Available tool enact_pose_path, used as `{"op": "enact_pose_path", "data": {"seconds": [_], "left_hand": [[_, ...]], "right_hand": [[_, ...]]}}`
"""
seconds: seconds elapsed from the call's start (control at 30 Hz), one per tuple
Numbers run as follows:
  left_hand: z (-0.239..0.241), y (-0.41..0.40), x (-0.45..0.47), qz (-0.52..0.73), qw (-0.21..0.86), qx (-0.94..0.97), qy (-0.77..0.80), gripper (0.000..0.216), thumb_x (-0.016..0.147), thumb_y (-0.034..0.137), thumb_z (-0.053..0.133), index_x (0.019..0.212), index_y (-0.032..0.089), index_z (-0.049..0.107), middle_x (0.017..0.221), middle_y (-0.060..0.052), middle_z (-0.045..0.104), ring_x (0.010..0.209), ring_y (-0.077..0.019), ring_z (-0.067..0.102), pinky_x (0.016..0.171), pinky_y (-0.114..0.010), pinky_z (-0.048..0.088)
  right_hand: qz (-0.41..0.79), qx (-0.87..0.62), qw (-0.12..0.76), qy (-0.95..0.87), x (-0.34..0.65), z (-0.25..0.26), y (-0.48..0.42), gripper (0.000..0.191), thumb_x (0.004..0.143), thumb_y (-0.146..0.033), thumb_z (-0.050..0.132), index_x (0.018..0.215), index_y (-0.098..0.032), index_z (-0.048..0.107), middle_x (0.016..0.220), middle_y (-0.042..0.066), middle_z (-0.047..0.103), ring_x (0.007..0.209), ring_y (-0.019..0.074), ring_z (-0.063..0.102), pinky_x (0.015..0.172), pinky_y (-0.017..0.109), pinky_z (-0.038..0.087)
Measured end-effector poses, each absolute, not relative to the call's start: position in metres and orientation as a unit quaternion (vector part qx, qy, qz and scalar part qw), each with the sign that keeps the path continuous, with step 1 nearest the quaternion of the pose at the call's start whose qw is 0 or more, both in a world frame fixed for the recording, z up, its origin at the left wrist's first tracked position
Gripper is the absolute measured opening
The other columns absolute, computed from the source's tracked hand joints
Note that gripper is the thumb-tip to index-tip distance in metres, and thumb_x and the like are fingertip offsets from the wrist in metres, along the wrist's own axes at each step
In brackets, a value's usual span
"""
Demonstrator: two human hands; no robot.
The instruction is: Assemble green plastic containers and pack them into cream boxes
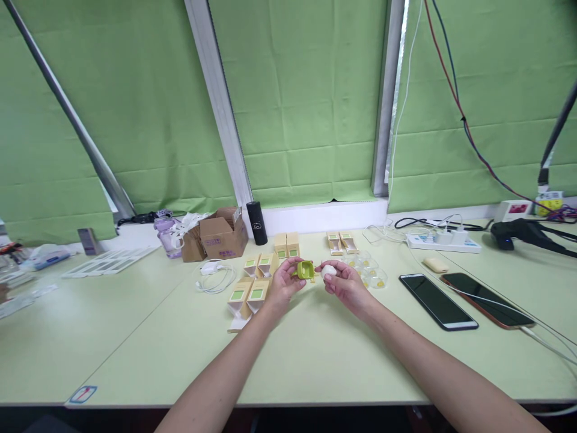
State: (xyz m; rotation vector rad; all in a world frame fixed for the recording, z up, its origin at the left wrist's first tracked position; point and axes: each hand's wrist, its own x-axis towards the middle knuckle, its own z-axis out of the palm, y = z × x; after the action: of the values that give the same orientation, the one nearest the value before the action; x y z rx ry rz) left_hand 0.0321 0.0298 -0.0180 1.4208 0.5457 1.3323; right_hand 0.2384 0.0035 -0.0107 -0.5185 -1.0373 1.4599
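My left hand is closed around a small yellow-green plastic holder, its hollow side turned up and toward me. Between the fingertips of my right hand is a small white rounded piece, just right of the holder and apart from it. What exactly the white piece is cannot be made out. Behind my right hand sit several clear round plastic cups with yellow bits in them. Small tan boxes with green panels stand in a group beside and behind my left hand.
More tan boxes stand farther back. Two phones lie at right, near a power strip and trailing cables. A white charger with coiled cable, a cardboard box, a black cylinder and a purple bottle are at left.
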Motion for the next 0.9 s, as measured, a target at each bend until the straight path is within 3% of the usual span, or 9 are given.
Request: {"op": "enact_pose_path", "data": {"seconds": [0.3, 0.57, 0.9], "left_hand": [[-0.018, 0.030, 0.031, 0.570, 0.510, 0.593, 0.252, 0.060, 0.072, 0.024, 0.093, 0.124, 0.021, 0.063, 0.130, -0.014, 0.072, 0.119, -0.0283, 0.069, 0.101, -0.041, 0.052], [-0.013, 0.025, 0.034, 0.573, 0.449, 0.626, 0.280, 0.052, 0.073, 0.020, 0.089, 0.120, 0.021, 0.067, 0.126, -0.011, 0.072, 0.116, -0.0268, 0.067, 0.096, -0.037, 0.052], [-0.010, 0.020, 0.037, 0.565, 0.416, 0.644, 0.306, 0.049, 0.073, 0.017, 0.087, 0.118, 0.022, 0.070, 0.123, -0.009, 0.072, 0.113, -0.0260, 0.067, 0.099, -0.039, 0.051]], "right_hand": [[0.648, -0.215, 0.598, -0.420, 0.241, -0.012, 0.007, 0.046, 0.063, -0.031, 0.098, 0.105, -0.021, 0.083, 0.117, 0.013, 0.080, 0.079, 0.0194, 0.067, 0.061, 0.032, 0.052], [0.628, -0.238, 0.602, -0.432, 0.240, -0.016, 0.009, 0.045, 0.063, -0.033, 0.100, 0.100, -0.021, 0.079, 0.089, 0.005, 0.077, 0.072, 0.0196, 0.069, 0.059, 0.032, 0.053], [0.627, -0.252, 0.595, -0.435, 0.238, -0.020, 0.013, 0.046, 0.059, -0.033, 0.103, 0.096, -0.020, 0.079, 0.091, 0.002, 0.074, 0.065, 0.0139, 0.064, 0.061, 0.033, 0.055]]}}
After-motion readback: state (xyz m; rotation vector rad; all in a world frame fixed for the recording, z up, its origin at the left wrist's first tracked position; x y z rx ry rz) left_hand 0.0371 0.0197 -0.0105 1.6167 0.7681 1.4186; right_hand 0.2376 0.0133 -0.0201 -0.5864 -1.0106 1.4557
